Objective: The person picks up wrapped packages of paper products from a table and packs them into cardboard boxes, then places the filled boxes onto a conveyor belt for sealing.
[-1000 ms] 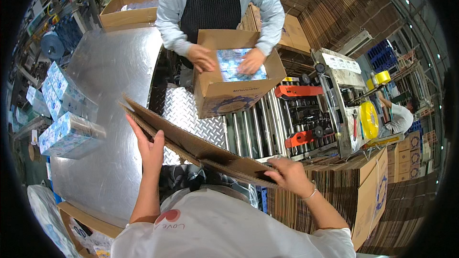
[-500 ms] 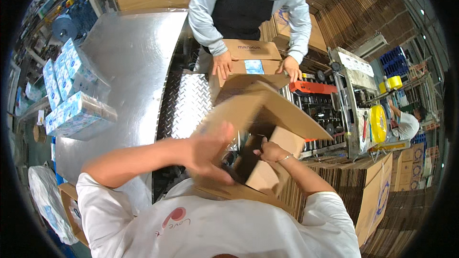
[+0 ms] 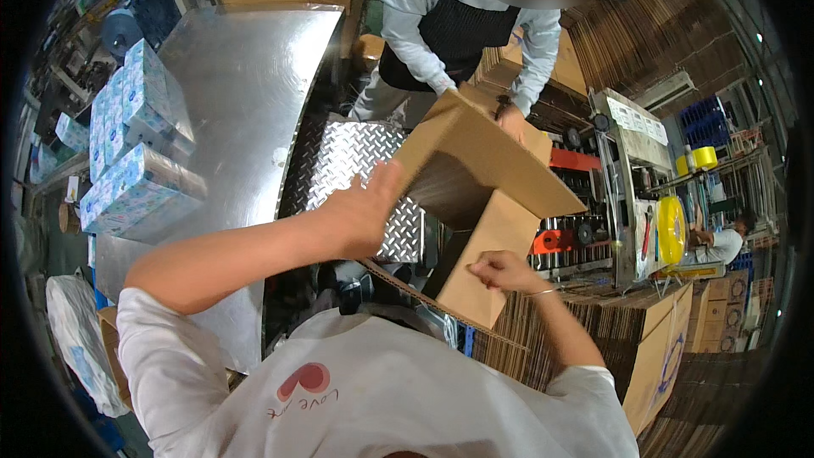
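A brown cardboard carton [image 3: 487,157] stands tilted in front of me, its flaps spread and the metal plate and floor showing through its middle. At its left side my left hand [image 3: 363,210] lies against the cardboard, fingers stretched out and slightly blurred. Over the carton's right-hand flap [image 3: 482,301] is my right hand [image 3: 502,272], its fingers curled in and touching or just above the cardboard. Nothing shows in those fingers.
Across from me a co-worker [image 3: 454,25] in a dark apron bends over, hands partly behind my carton. Wrapped tissue packs [image 3: 140,182] stand on a steel table [image 3: 246,93] at left. Flattened cartons [image 3: 593,322] are stacked at right. A roller conveyor [image 3: 577,170] and diamond-plate step [image 3: 352,153] lie beyond.
The carton has opened wider and risen, its far flap now upright. My left hand moved up against its side; my right hand came out from its inside edge. The co-worker's printed carton is now hidden.
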{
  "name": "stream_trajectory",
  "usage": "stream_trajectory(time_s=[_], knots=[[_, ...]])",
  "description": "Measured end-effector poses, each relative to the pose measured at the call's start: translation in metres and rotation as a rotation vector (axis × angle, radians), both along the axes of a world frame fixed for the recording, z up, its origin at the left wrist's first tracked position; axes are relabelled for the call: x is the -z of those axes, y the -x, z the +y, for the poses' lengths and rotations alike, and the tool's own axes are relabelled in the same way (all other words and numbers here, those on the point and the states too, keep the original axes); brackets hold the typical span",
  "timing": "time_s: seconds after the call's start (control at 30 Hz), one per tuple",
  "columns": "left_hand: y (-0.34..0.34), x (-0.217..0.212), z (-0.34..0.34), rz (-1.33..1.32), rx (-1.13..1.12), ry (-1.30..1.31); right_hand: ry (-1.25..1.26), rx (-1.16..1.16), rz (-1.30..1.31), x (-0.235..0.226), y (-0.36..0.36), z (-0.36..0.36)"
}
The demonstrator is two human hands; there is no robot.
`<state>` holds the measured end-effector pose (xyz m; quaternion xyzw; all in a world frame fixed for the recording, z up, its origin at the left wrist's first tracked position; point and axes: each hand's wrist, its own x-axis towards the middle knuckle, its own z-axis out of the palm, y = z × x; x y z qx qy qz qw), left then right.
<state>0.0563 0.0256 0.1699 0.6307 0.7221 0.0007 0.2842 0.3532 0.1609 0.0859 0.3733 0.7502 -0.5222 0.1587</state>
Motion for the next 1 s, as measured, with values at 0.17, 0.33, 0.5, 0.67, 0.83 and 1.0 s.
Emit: stream_trajectory(time_s=[0.17, 0.33, 0.5, 0.67, 0.83, 1.0], knots=[[-0.088, 0.015, 0.009, -0.106, 0.563, 0.431, -0.335, -0.157, 0.026, 0.032, 0.014, -0.011], [-0.108, 0.039, 0.019, -0.309, 0.761, 0.607, -0.106, -0.384, 0.135, -0.039, 0.022, 0.028], [-0.072, 0.073, 0.091, -0.395, 0.367, 0.165, -0.909, 0.215, 0.487, -0.114, 0.06, 0.093], [-0.001, 0.1, 0.071, 0.03, -0.152, -0.103, -1.341, -0.012, 0.428, -0.025, 0.071, 0.01], [-0.023, 0.114, 0.083, -0.231, -0.266, -0.42, -0.884, -0.128, 0.355, 0.032, 0.036, -0.046], [-0.001, 0.131, 0.097, 0.051, -0.41, -0.433, -0.613, 0.72, 0.719, 0.016, -0.015, 0.076]])
